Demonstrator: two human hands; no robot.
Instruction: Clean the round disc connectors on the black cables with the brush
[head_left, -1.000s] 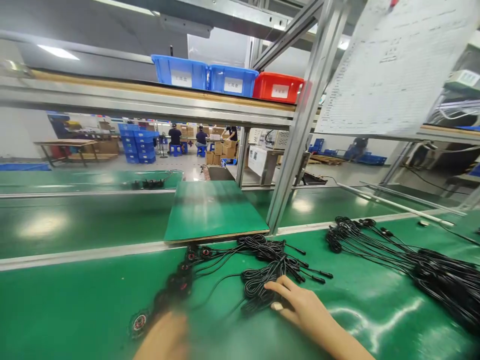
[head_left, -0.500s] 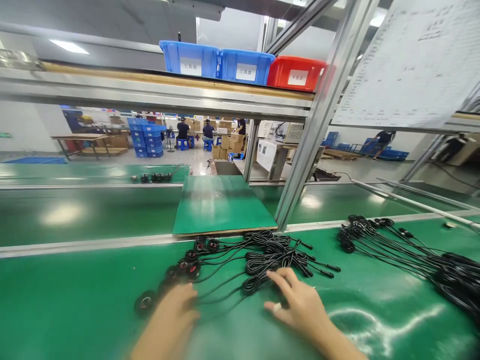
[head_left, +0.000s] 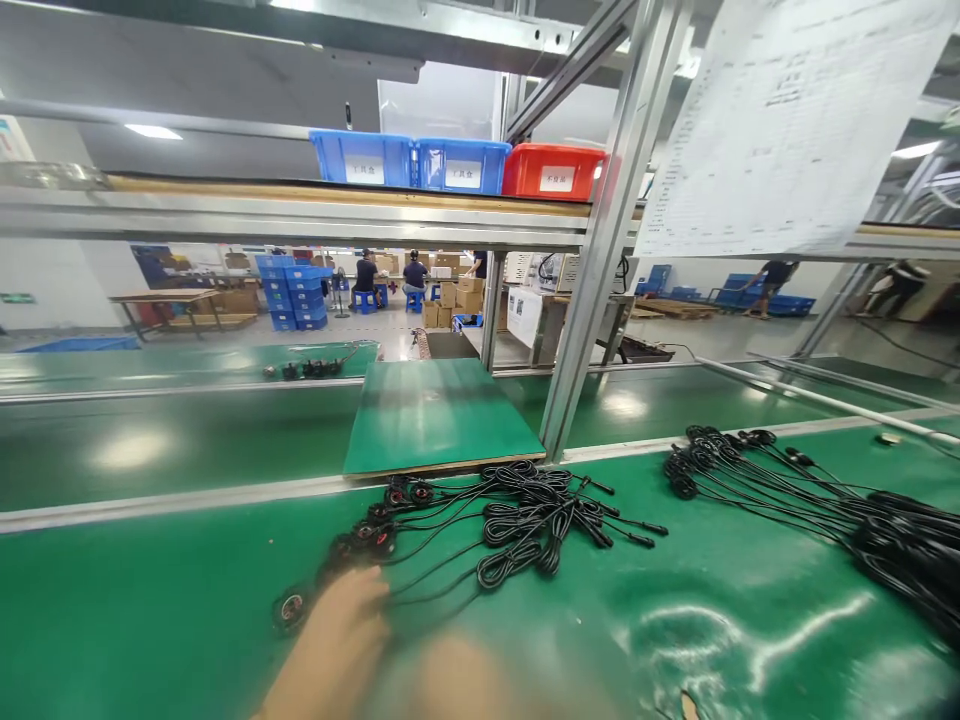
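Observation:
A bundle of black cables (head_left: 525, 520) lies on the green bench, its coils in the middle. Its round red-centred ends (head_left: 375, 535) trail off to the left in a row. My left hand (head_left: 337, 635) rests low on the bench against the near end of that row, beside one round end (head_left: 291, 606). The hand is blurred, so its grip is unclear. My right hand (head_left: 457, 675) is a faint smear of motion at the bottom edge, below the coils and apart from them.
A second, larger bundle of black cables (head_left: 825, 500) stretches across the right of the bench. A green board (head_left: 439, 415) lies behind the cables by a slanted metal post (head_left: 592, 290). Blue and red bins (head_left: 457, 165) stand on the shelf above. People work far behind.
My right hand has pulled back off the coils toward the bottom edge. My left hand stays at the row of round ends. The view has shifted slightly.

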